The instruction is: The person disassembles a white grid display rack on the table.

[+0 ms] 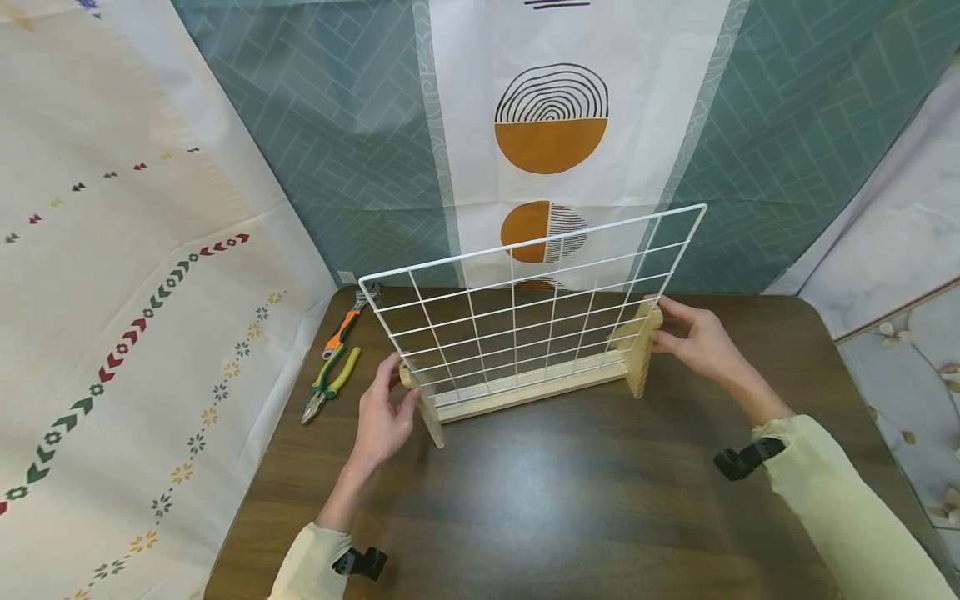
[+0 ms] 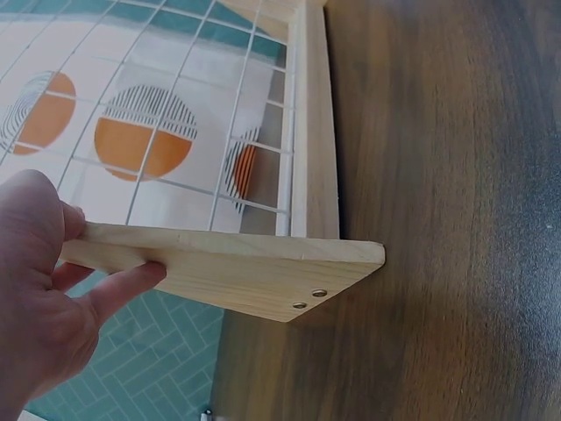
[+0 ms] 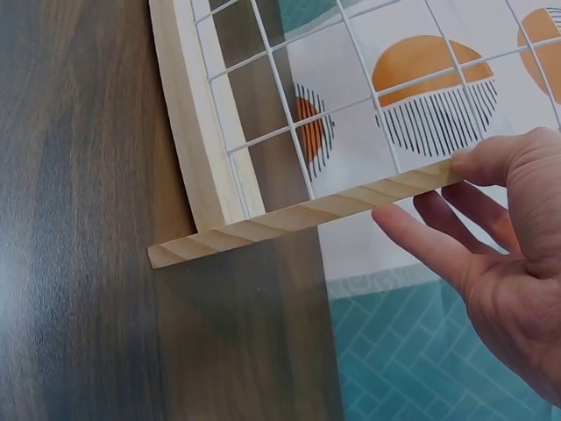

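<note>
A white wire grid [image 1: 534,242] stands tilted in a light wooden frame on the table. Its wooden crossbar [image 1: 532,388] runs low between two side boards. My left hand [image 1: 382,421] grips the upper end of the left side board [image 2: 245,274], thumb on one face and fingers on the other. Two metal screw heads [image 2: 319,293] show low on that board's outer face. On the opposite side, my right hand [image 1: 697,340] pinches the top of the right side board [image 3: 298,216] between thumb and fingers. Both boards' lower ends are at the tabletop.
Left of the frame on the brown wooden table [image 1: 555,500] lie pliers [image 1: 330,383] with green and yellow handles. Behind them is an adjustable wrench [image 1: 347,325] with an orange handle. A patterned cloth [image 1: 360,150] hangs at the table's back edge.
</note>
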The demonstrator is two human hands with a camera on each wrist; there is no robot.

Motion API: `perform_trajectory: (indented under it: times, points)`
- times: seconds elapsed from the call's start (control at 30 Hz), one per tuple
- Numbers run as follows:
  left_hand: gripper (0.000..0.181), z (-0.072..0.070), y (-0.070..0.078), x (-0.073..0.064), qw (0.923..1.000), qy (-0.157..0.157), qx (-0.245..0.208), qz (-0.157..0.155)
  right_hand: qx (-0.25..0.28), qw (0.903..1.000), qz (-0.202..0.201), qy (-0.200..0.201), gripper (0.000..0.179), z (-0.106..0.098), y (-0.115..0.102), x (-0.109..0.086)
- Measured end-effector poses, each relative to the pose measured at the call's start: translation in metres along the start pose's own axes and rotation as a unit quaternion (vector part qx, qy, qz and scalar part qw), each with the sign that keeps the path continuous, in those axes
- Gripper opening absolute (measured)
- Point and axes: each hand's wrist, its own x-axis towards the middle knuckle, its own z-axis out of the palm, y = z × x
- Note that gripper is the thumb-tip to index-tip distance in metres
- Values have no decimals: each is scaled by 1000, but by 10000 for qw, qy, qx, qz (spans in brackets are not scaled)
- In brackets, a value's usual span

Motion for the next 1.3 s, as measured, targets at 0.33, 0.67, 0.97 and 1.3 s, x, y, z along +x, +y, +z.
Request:
perform_trajectory:
  times: [0.33,0.67,0.97,1.3]
  points:
    - [61,-4,-4,-4,9998,175,108,12,-573,9972,-338,347,64,12,-2,2]
    - [63,-6,-4,-3,9996,249,115,18,-1956,9202,-2287,2505,70,55,-25,-9]
    - [63,-8,-4,-3,9995,241,152,-136,-2827,8433,-3358,3103,87,119,-56,-7]
    - [62,-7,-4,-4,9996,222,157,-60,-3341,8241,-3022,3435,133,163,-71,19]
